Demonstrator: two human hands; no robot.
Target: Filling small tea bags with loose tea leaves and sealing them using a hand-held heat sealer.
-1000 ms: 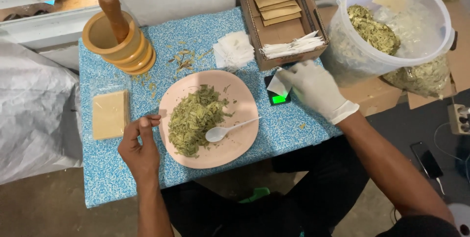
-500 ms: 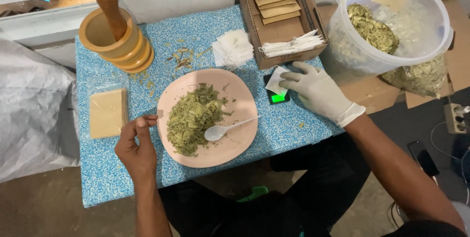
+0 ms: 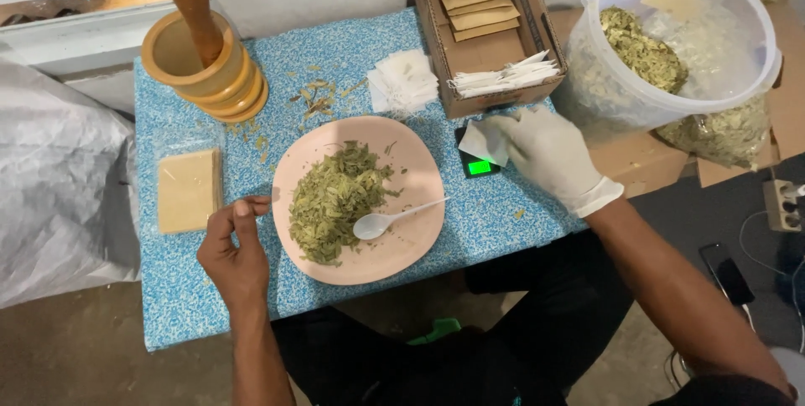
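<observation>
Right hand [image 3: 549, 154], white glove, pinches a small white sachet [image 3: 484, 143] by its edge, holding it right over the small black scale [image 3: 478, 163] with the green lit display. Behind that hand: open cardboard box [image 3: 485, 28] with brown envelopes at the back and a row of white sachets along the front. To its right: clear plastic tub [image 3: 679, 37] with dried leaves inside. To its left: loose stack of white sachets [image 3: 404, 80] on the blue speckled counter [image 3: 193, 305].

Left hand [image 3: 235, 247], bare, fingers curled in, thumb and forefinger nearly closed; can't tell if it grips anything. It sits at the left rim of the pink plate [image 3: 402, 251]. On the plate: pile of dried green leaves [image 3: 331, 200] and a white plastic spoon [image 3: 390, 219], bowl toward the left hand. Just beyond the left hand: flat clear bag of tan envelopes [image 3: 188, 190]. Further back: wooden mortar and pestle [image 3: 201, 58], leaf crumbs beside it.
</observation>
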